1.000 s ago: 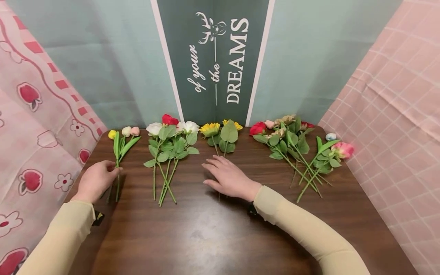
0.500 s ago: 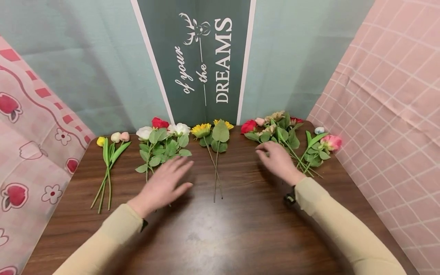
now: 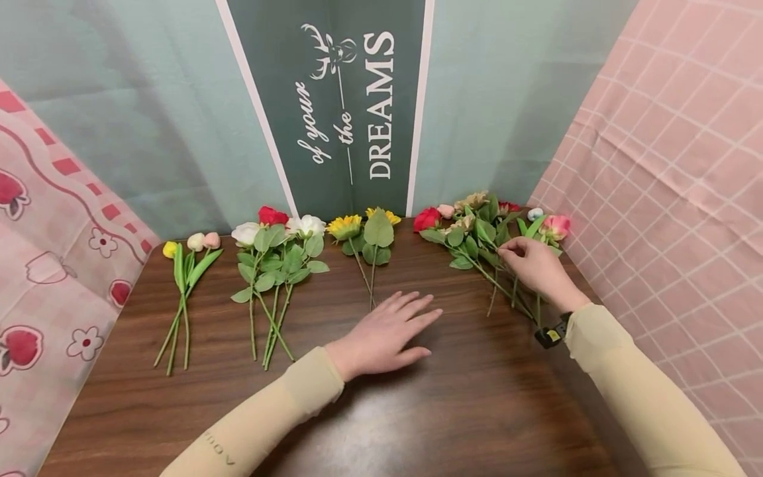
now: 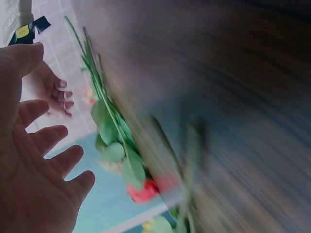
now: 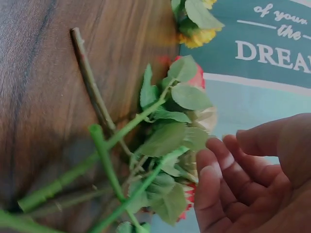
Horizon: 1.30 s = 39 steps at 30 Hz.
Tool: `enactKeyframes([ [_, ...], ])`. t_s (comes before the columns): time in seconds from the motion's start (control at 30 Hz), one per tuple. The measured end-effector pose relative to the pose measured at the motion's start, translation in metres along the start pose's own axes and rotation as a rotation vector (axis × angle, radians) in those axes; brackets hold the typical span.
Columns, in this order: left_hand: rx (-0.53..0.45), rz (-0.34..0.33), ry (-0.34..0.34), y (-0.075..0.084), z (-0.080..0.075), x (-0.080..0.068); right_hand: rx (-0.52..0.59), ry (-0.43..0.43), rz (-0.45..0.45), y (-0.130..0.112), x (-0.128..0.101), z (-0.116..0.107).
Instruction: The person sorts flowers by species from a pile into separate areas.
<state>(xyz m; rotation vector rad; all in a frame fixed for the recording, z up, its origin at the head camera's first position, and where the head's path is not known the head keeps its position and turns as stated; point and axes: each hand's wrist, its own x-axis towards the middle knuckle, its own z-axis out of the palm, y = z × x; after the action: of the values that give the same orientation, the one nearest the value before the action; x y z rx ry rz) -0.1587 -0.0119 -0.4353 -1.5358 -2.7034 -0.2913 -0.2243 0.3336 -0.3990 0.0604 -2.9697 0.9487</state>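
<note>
My left hand (image 3: 384, 334) is spread with straight fingers over the table, covering the lower stems of two yellow sunflowers (image 3: 352, 232). Nothing is in it, and the left wrist view shows its palm bare. My right hand (image 3: 539, 268) hovers over a mixed bunch of flowers at the right, its fingers loosely bent. In the right wrist view no stem lies between thumb and fingers. That bunch has a red rose (image 3: 427, 219), beige blooms (image 3: 473, 201) and crossing green stems (image 5: 63, 182). A pink flower (image 3: 556, 226) and a blue-white tulip (image 3: 535, 214) lie partly behind the right hand.
Yellow, white and pink tulips (image 3: 183, 275) lie at the far left of the brown table (image 3: 465, 411). Beside them are white and red roses (image 3: 280, 255). A green printed cloth (image 3: 334, 119) stands behind, and a pink checked cloth (image 3: 673, 199) borders the right.
My left hand has left the tulips and swept right, past the roses to the sunflower stems. My right hand has gone from the sunflowers to the right-hand bunch. The head view has shifted slightly.
</note>
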Motion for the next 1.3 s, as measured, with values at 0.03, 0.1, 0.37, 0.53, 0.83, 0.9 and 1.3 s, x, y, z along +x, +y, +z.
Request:
enactKeyframes([
  [0.03,0.002,0.008,-0.002,0.004,0.000,0.005,-0.003,-0.009,-0.006,-0.002,0.000,-0.002],
  [0.1,0.004,0.019,-0.008,0.010,0.001,0.015,-0.022,-0.027,-0.015,-0.006,0.004,-0.008],
  [0.37,0.050,0.047,-0.037,0.032,0.012,0.042,-0.149,-0.100,-0.029,0.008,0.036,-0.020],
  [0.53,0.051,0.065,-0.072,0.043,0.020,0.050,-0.221,-0.156,-0.018,0.023,0.049,-0.007],
  [0.83,0.017,0.087,-0.095,0.047,0.026,0.051,-0.230,-0.197,0.003,0.036,0.049,0.003],
  [0.9,0.012,0.084,-0.095,0.046,0.026,0.051,-0.230,-0.193,-0.005,0.035,0.049,0.002],
  [1.3,-0.008,0.086,-0.096,0.045,0.028,0.050,-0.242,-0.059,-0.038,0.030,0.040,-0.010],
])
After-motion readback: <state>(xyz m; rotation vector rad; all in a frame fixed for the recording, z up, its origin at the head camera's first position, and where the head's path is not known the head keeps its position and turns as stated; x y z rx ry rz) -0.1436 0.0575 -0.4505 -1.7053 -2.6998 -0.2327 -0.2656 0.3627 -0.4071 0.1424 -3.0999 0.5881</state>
